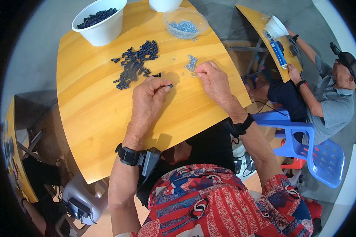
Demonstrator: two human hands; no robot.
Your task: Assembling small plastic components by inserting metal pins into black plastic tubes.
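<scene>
My left hand (148, 98) pinches a small black plastic piece (170, 85) between thumb and forefinger, just above the table. Its end pokes out past the fingertips. A spread pile of similar black pieces (136, 65) lies just beyond that hand. To the right, my right hand (215, 82) has its thumb and forefinger pressed together at the near edge of a little heap of shiny metal pins (191, 62). Whatever those fingertips may hold is too small or hidden to make out.
The yellow wooden table (103, 134) bears a white tub (101, 34) of black pieces at the far left. A clear bowl (203, 27) of metal pins stands far right, beside another white container (165, 4). A seated co-worker (324, 106) works at another table, near a blue chair (326, 158).
</scene>
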